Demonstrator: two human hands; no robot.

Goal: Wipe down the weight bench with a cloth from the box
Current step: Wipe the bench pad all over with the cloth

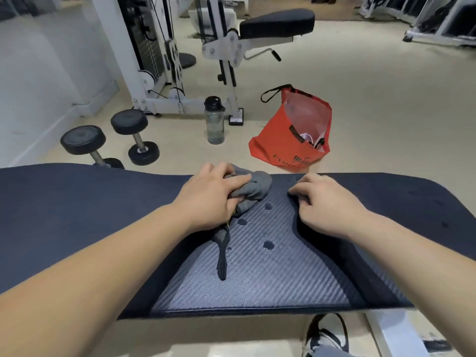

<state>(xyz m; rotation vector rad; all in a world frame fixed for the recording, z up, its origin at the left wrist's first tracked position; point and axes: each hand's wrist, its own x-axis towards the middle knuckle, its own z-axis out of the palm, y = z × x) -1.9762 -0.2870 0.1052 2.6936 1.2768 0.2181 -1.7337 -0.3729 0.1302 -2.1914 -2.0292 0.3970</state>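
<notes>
Grey cloth (255,188) is bunched under the left hand (213,194), fingers curled round it & pressing it onto the weight bench (77,215) at the far edge of the textured centre panel, w/ a loose tail trailed toward the near side; bunching prob. gives a thicker pad for soaking. Droplets (268,245) are seen just beside the cloth, so this patch is judged not yet wiped. The right hand (327,199) is rested on the pad, fingers loosely bent, nothing held, likely as a brace. A red bag (291,140) is stood open on the floor beyond.
</notes>
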